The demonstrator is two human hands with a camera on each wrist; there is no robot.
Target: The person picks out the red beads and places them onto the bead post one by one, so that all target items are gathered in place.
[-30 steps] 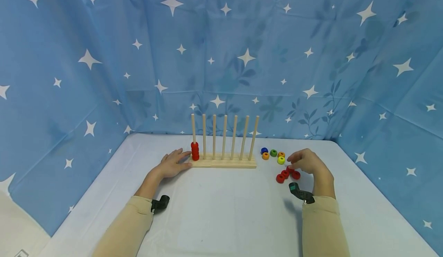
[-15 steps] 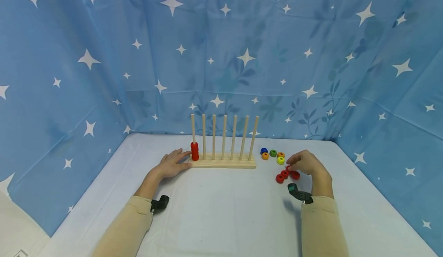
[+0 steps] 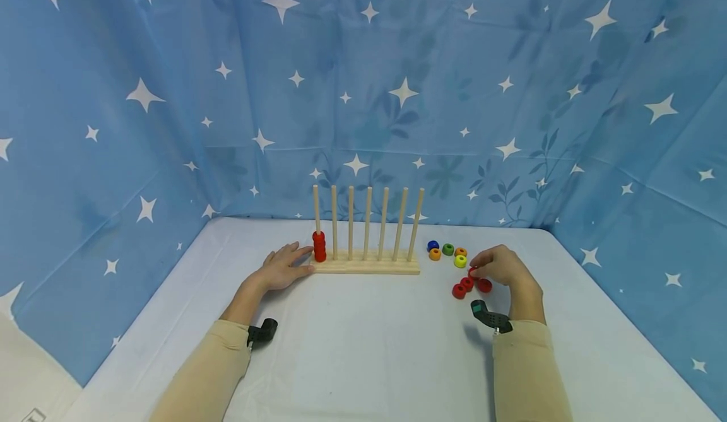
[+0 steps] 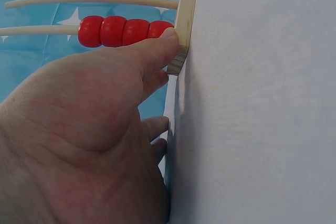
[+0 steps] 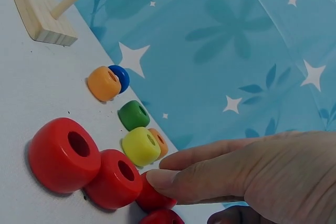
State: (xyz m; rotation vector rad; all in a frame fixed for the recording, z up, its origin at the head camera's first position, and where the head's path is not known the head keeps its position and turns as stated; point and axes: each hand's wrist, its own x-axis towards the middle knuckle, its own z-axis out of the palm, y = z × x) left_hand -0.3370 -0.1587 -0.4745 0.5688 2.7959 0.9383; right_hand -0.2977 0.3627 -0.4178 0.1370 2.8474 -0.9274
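Observation:
A wooden peg rack [image 3: 363,265] with several upright pegs stands at the table's middle. Several red beads [image 3: 319,246] are stacked on its leftmost peg. My left hand [image 3: 281,269] holds the rack's left end, thumb at the front of the base and forefinger behind it; the other fingers extend loosely. On the right, my right hand [image 3: 502,264] pinches a red bead [image 5: 153,195] between thumb and forefinger, low over the table and partly hidden by the thumb. Close around it lie other red beads, one [image 5: 113,178] beside it and a second [image 5: 64,155] farther left.
Between the rack and the right hand lie loose beads: a blue one [image 3: 433,245], a green one [image 3: 448,249], a yellow one [image 3: 460,261] and two orange ones [image 3: 435,255]. A blue star-patterned curtain [image 3: 363,94] hangs behind the white table [image 3: 363,346].
My right hand has shifted slightly left, and the red bead at its fingertips sits tilted differently. The left hand and the rack have kept their places.

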